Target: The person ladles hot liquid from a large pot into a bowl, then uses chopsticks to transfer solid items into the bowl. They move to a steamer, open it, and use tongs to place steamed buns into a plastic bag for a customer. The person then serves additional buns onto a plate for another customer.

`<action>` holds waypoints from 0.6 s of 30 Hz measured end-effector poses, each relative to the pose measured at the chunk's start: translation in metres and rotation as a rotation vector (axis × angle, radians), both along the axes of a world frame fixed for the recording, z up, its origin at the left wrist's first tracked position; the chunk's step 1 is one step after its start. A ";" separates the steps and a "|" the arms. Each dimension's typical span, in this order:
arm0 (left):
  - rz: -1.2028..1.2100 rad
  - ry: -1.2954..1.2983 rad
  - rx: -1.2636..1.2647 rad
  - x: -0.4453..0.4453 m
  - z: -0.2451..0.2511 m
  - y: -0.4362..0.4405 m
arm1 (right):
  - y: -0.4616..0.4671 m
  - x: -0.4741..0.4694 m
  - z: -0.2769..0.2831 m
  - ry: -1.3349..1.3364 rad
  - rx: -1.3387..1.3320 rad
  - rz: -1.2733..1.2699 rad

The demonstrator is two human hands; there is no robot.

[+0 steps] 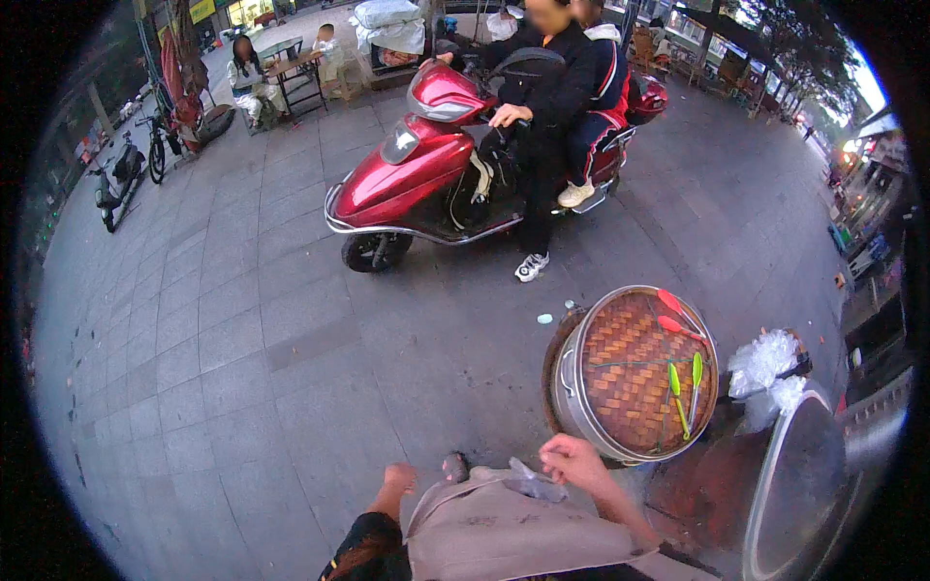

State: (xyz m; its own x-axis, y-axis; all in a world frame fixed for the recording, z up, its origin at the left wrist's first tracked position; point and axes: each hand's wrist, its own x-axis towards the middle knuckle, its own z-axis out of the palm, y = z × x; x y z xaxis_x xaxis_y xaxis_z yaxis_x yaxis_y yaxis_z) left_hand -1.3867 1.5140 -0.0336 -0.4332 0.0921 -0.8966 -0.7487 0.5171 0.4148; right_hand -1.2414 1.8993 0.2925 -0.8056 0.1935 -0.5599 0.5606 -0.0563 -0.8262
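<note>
My left hand hangs low beside the light apron, its fingers loosely curled and nothing seen in it. My right hand is raised in front of the apron, fingers bent, near the steamer's lower left side. A thin translucent plastic bag lies against the apron just below its fingers; whether the fingers touch it I cannot tell. The round metal steamer has a woven bamboo lid. On the lid rest red-tipped tongs and green-tipped tongs.
Two people sit on a red motor scooter across the paving. Clear plastic bags are bunched right of the steamer, above a large round metal rim. Farther back, two people sit at a wooden table; a parked scooter stands left.
</note>
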 end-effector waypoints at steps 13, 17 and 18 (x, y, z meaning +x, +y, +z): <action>-0.576 0.351 -0.364 0.155 0.015 -0.130 | -0.061 -0.080 -0.021 -0.005 -0.069 0.364; -0.733 0.491 -0.333 0.160 -0.014 -0.162 | -0.093 -0.097 -0.032 0.008 0.040 0.430; -0.737 0.471 -0.314 0.150 -0.015 -0.170 | -0.102 -0.102 -0.046 0.002 0.043 0.412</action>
